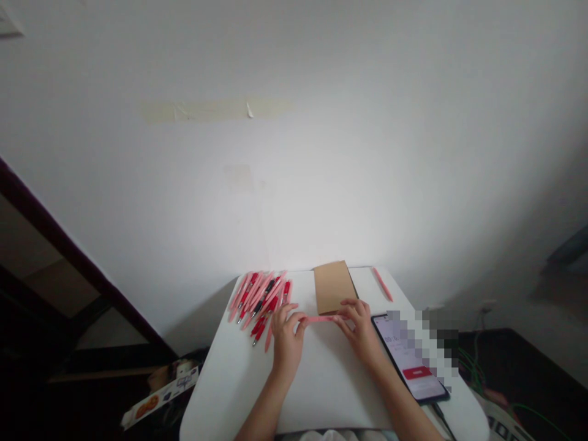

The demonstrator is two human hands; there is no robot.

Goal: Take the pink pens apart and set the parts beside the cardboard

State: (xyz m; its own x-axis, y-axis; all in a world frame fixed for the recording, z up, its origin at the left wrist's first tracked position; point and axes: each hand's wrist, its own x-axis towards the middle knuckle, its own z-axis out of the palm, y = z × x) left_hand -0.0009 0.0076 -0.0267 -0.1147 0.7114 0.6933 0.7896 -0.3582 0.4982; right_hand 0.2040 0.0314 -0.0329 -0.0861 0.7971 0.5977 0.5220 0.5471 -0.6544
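Note:
A pink pen [320, 318] lies level between my two hands, just above or on the white table. My left hand [287, 329] pinches its left end between thumb and fingers. At the other end, the fingertips of my right hand [357, 322] are closed on it. To the left of my left hand spreads a loose pile of pens [260, 297], mostly pink, with some red and a few dark ones. Beyond my right hand is a brown notebook [334, 286], its front edge close to my fingers.
The white table [321, 392] stands against a pale wall. A single pink pen [383, 284] lies at its back right. A phone [408, 358] with a lit, partly blurred screen rests at the right, a cable [441, 416] at its lower end.

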